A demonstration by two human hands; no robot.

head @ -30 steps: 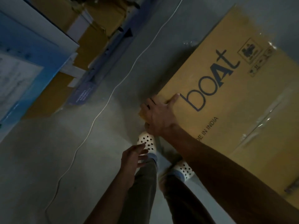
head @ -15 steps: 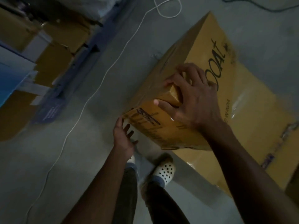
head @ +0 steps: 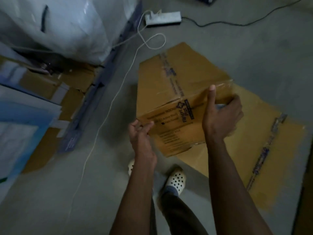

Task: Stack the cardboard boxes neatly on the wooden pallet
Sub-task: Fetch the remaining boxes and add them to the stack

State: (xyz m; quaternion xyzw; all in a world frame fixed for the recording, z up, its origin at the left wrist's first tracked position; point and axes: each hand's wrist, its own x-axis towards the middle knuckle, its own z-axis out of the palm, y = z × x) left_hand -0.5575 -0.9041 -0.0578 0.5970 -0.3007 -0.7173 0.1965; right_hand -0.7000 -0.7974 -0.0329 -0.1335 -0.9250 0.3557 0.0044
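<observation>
Cardboard box [head: 169,85], tilted: my right hand [head: 221,116] curls round its side edge, my left hand [head: 138,133] pinches the near corner; I would slide fingers underneath before lifting.

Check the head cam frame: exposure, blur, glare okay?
Head view: dim and underexposed overall; motion blur smears the print on the cardboard box and softens the right hand at its grip; mild glare on the box's clear tape and brighter sheen on the white plastic-wrapped bundle at top left.
</observation>
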